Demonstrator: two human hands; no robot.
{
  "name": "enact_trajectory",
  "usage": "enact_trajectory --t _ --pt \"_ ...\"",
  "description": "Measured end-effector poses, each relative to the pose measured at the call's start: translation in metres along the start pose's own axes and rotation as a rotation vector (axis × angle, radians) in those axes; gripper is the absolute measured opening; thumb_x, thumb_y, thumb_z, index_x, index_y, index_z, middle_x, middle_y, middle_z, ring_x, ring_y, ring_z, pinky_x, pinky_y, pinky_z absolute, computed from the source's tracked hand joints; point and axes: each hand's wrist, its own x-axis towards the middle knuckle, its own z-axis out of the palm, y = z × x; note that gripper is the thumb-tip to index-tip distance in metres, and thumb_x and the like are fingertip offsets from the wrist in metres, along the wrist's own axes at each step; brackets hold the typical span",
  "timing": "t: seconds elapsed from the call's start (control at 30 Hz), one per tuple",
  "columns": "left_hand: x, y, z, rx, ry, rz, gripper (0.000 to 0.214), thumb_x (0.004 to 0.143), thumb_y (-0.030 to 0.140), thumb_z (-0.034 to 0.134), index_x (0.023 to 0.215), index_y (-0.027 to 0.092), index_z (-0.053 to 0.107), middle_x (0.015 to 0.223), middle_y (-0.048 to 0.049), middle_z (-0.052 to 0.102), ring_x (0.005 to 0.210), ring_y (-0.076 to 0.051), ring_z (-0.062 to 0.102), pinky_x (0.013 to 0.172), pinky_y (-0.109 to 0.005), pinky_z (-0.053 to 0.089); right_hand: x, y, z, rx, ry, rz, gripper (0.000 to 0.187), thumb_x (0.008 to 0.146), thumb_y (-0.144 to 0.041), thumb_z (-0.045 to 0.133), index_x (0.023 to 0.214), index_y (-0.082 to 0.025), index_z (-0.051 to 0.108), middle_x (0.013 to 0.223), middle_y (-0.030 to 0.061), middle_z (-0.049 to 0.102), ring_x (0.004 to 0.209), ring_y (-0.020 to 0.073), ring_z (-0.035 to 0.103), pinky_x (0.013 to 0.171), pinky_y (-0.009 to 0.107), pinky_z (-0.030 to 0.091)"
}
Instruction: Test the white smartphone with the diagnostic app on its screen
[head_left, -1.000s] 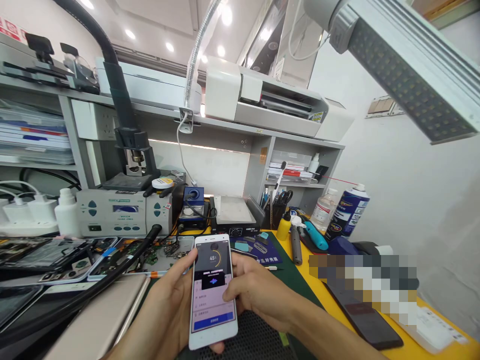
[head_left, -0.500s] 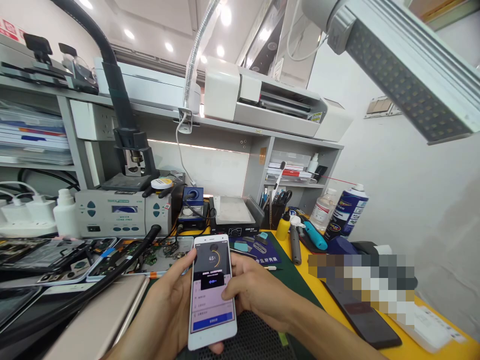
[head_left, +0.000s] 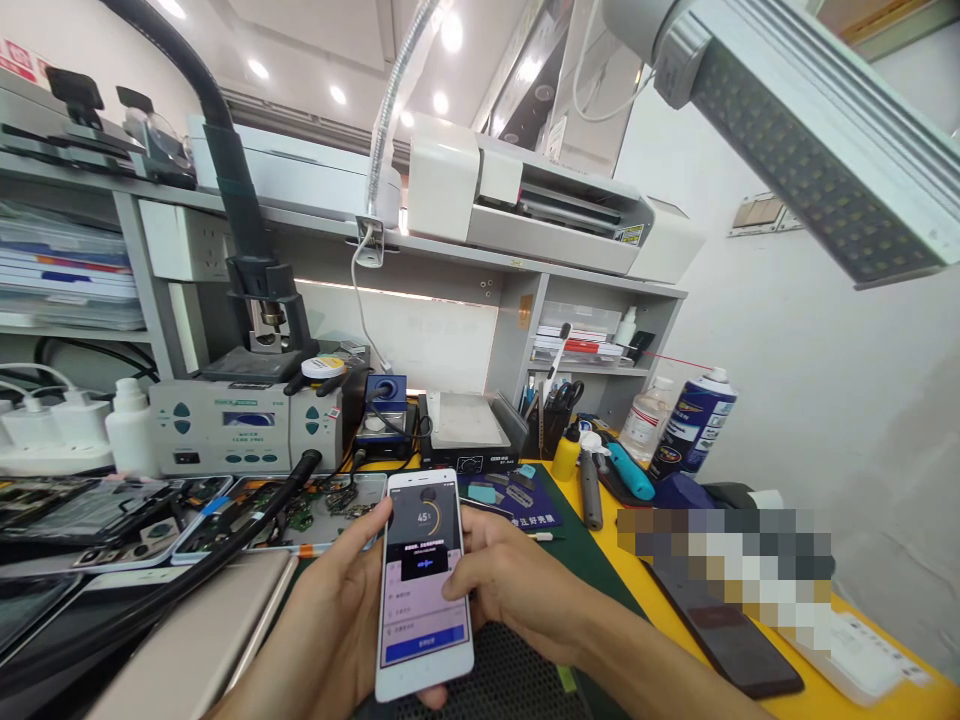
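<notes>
Two bare hands, the left hand (head_left: 352, 590) and the right hand (head_left: 517, 590), grasped one white, slab-shaped smartphone (head_left: 426, 640) with a lit screen. The left wrapped its left edge, thumb along the upper side and a fingertip showing under the lower end. The right gripped the opposite edge, its thumb over the screen; whether that thumb touched the glass could not be told.

Below the hands lay one black perforated pad (head_left: 510, 680). To their right, a strip of green mat (head_left: 581, 545) ended in a slanting edge against the yellow counter (head_left: 621, 560), where one dark, glossy phone (head_left: 727, 635) lay beyond the right forearm. Left of the hands were one flat gold slab (head_left: 202, 620) and, farther out, two pale shallow trays (head_left: 379, 495) of electronic parts, crossed by one thick black hose (head_left: 240, 530). Just past the fingers, one dark-blue printed sheet (head_left: 551, 505) carried two small teal pieces (head_left: 482, 493); farther ahead stood one black-based hot plate (head_left: 469, 420).
</notes>
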Motion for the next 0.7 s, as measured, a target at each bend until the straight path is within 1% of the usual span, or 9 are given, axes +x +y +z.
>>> enact_trajectory --t 0.13,0.23,0.37,0.6,0.7 --pt "0.0003 -0.0006 -0.0001 -0.006 0.005 0.011 0.064 0.094 0.061 0.044 0.141 0.018 0.05 0.089 -0.007 0.07 0.085 -0.028 0.063 0.062 -0.041 0.053 0.0 0.0003 -0.0002 0.007 -0.022 -0.01 0.044 0.059 -0.013 0.06 0.102 -0.02 0.063 0.085 0.0016 0.069 0.066 0.016 0.061 0.058 0.028 0.049" --pt "0.0018 -0.0014 -0.0015 -0.014 0.004 0.007 0.066 0.094 0.061 0.046 0.144 0.018 0.047 0.095 -0.0091 0.073 0.086 -0.029 0.065 0.061 -0.041 0.053 0.0009 0.0022 -0.0009 0.018 -0.022 -0.018 0.047 0.059 -0.013 0.061 0.106 -0.02 0.065 0.089 0.0029 0.071 0.069 0.0165 0.063 0.057 0.027 0.048" --pt "0.0048 -0.0028 -0.0042 -0.022 -0.008 0.004 0.069 0.092 0.063 0.048 0.144 0.017 0.046 0.1 -0.012 0.075 0.083 -0.029 0.067 0.059 -0.041 0.054 0.0027 0.0052 -0.0021 0.023 0.004 -0.007 0.05 0.059 -0.013 0.062 0.108 -0.019 0.065 0.087 0.0033 0.072 0.069 0.0176 0.064 0.058 0.028 0.048" --pt "0.0012 -0.0012 -0.0016 -0.02 0.013 0.005 0.069 0.093 0.063 0.045 0.147 0.018 0.043 0.102 -0.0117 0.075 0.084 -0.029 0.067 0.06 -0.041 0.052 0.0018 0.004 -0.0008 0.037 -0.004 -0.021 0.056 0.054 -0.009 0.058 0.109 -0.019 0.064 0.084 0.0021 0.072 0.064 0.0161 0.063 0.057 0.028 0.047" --pt "-0.0001 -0.0011 -0.0008 -0.019 0.008 0.004 0.066 0.094 0.058 0.048 0.146 0.018 0.044 0.105 -0.0124 0.075 0.084 -0.029 0.067 0.061 -0.041 0.052 0.0011 0.0029 0.0001 0.037 0.0 -0.018 0.056 0.053 -0.009 0.056 0.107 -0.019 0.065 0.084 0.002 0.072 0.063 0.0152 0.062 0.055 0.026 0.046"
